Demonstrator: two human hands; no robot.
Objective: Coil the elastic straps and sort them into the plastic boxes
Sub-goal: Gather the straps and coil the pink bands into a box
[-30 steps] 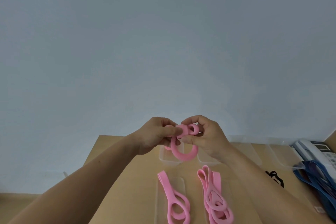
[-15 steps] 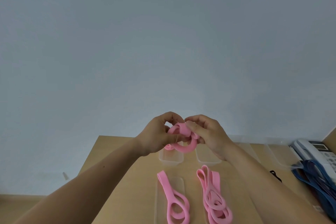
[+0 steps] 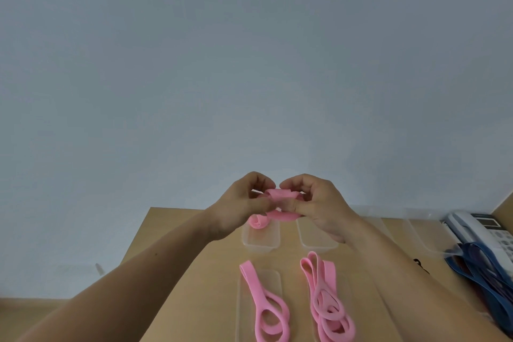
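Note:
My left hand (image 3: 243,207) and my right hand (image 3: 319,204) are raised above the table and both pinch one pink elastic strap (image 3: 280,197), wound into a tight coil between the fingertips. Below them stand two clear plastic boxes: the left box (image 3: 261,241) holds a coiled pink strap (image 3: 258,221), and the right box (image 3: 317,241) is partly behind my right hand. Nearer to me, loose pink straps (image 3: 266,305) lie on a clear lid, and a second bunch of pink straps (image 3: 324,302) lies to their right.
The wooden table (image 3: 194,272) ends at a plain grey wall. More clear boxes (image 3: 424,236) stand at the right. A white desk phone (image 3: 480,230) sits at the far right with blue straps (image 3: 483,266) draped beside it. A small black item (image 3: 419,264) lies near my right forearm.
The hanging pink loop has been drawn up into the coil between my fingers, which is now smaller and tighter. Both hands stayed close together above the boxes.

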